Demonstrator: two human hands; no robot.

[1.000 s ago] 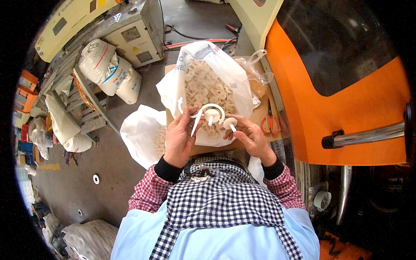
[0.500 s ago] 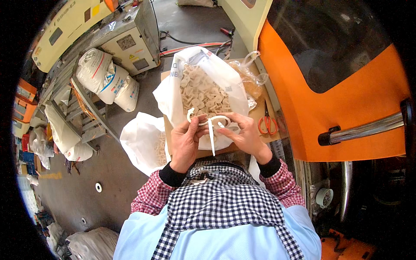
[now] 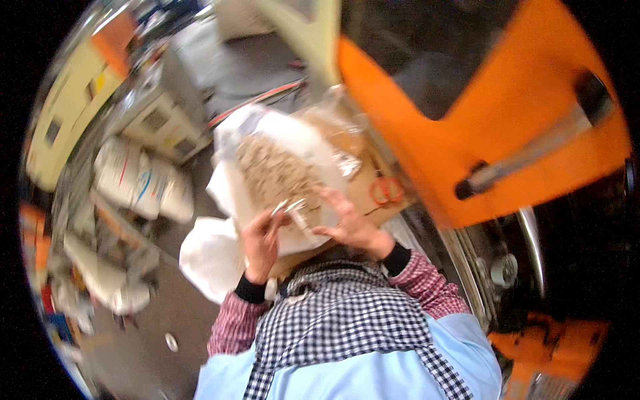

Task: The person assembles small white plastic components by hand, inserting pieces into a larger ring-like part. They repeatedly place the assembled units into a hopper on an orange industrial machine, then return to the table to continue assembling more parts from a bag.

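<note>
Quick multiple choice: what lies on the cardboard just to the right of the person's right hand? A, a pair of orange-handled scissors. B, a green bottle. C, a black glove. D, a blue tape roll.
A: a pair of orange-handled scissors lies on the brown cardboard, just beyond the right hand, beside the open white bag of pale pieces.

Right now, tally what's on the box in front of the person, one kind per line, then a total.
Open white bags of tan pieces: 1
Clear plastic bags: 1
Orange-handled scissors: 1
Small white parts held between left hand and right hand: 1 cluster, too blurred to split
Total: 4
</note>
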